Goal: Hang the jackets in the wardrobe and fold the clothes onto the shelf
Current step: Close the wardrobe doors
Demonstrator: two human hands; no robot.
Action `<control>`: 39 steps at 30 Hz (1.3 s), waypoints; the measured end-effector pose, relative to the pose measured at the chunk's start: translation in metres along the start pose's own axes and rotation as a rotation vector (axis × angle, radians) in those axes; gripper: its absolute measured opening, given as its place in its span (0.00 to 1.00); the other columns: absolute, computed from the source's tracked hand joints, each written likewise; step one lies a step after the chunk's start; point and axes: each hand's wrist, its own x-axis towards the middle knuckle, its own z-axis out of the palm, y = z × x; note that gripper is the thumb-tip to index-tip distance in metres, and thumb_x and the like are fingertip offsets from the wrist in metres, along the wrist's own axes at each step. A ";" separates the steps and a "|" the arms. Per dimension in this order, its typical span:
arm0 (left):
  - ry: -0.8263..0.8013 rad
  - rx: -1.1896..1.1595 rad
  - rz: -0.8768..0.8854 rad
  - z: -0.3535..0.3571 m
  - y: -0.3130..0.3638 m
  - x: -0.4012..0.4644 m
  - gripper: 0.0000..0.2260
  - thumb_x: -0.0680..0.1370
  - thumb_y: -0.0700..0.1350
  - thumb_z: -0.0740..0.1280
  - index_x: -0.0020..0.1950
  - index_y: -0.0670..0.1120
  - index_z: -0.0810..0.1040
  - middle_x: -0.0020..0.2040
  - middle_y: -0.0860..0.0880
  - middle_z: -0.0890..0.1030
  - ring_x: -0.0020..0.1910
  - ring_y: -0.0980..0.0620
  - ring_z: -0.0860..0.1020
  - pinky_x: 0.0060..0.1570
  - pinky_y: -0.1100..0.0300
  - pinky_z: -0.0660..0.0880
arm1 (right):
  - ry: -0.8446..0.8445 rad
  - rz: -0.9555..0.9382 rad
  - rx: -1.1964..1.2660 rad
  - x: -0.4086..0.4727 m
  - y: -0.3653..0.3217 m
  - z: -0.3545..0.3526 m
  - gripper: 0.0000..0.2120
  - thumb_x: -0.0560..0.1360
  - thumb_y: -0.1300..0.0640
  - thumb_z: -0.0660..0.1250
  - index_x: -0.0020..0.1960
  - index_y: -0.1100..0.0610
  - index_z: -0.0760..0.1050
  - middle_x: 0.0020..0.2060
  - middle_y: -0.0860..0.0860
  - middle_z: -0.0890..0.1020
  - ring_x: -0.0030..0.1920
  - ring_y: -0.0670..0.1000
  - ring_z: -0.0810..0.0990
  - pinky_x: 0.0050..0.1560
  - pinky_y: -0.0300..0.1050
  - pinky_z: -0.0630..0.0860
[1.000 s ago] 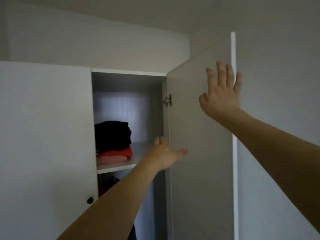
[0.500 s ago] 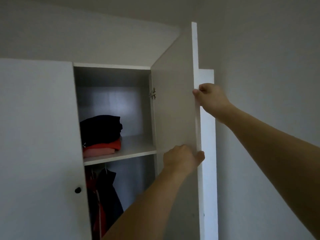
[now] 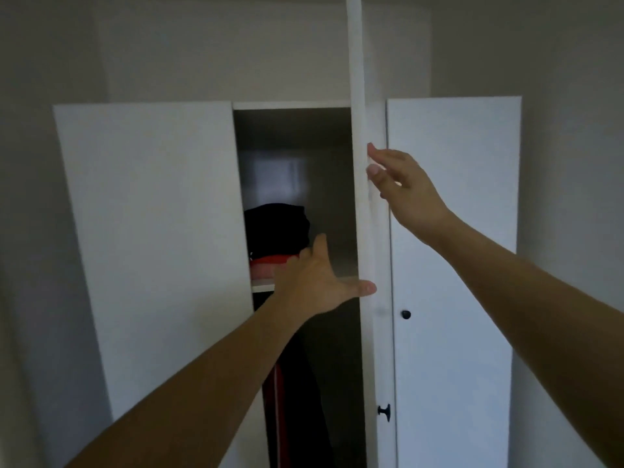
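Swinging shut the tall white wardrobe door (image 3: 363,197), stiff and light on its hinges, best pushed along its free edge, with right hand (image 3: 401,187) spread flat against it and left hand (image 3: 320,278) open, thumb touching, folded dark and red clothes (image 3: 277,238) already on the shelf (image 3: 261,286).

I see the open door (image 3: 363,163) has swung from broadside a second ago to nearly edge-on. My right hand (image 3: 401,187), flat on its face a second ago and then curled over its edge, now lies with straight fingers along that edge. My left hand (image 3: 320,282) has opened, thumb against the edge. The right-hand door (image 3: 452,231) and its knob (image 3: 406,314) have come into view.
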 end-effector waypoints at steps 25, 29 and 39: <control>0.394 0.574 0.084 -0.017 -0.231 0.169 0.57 0.67 0.70 0.69 0.76 0.58 0.28 0.78 0.51 0.31 0.77 0.38 0.34 0.62 0.20 0.48 | -0.326 0.013 -0.850 0.021 0.113 0.283 0.52 0.75 0.40 0.66 0.75 0.50 0.25 0.75 0.52 0.29 0.76 0.58 0.33 0.76 0.59 0.42; 0.371 0.540 0.064 -0.006 -0.240 0.184 0.53 0.70 0.68 0.69 0.76 0.59 0.30 0.78 0.51 0.30 0.76 0.36 0.33 0.62 0.19 0.51 | -0.307 0.022 -0.869 0.027 0.124 0.299 0.53 0.75 0.41 0.66 0.74 0.50 0.23 0.75 0.53 0.29 0.76 0.58 0.33 0.76 0.59 0.41; 0.381 0.556 0.047 0.012 -0.249 0.211 0.47 0.74 0.66 0.66 0.78 0.57 0.35 0.80 0.51 0.36 0.77 0.37 0.37 0.64 0.21 0.51 | -0.278 0.010 -0.910 0.038 0.148 0.317 0.52 0.75 0.42 0.67 0.75 0.51 0.27 0.75 0.54 0.30 0.75 0.59 0.31 0.75 0.58 0.37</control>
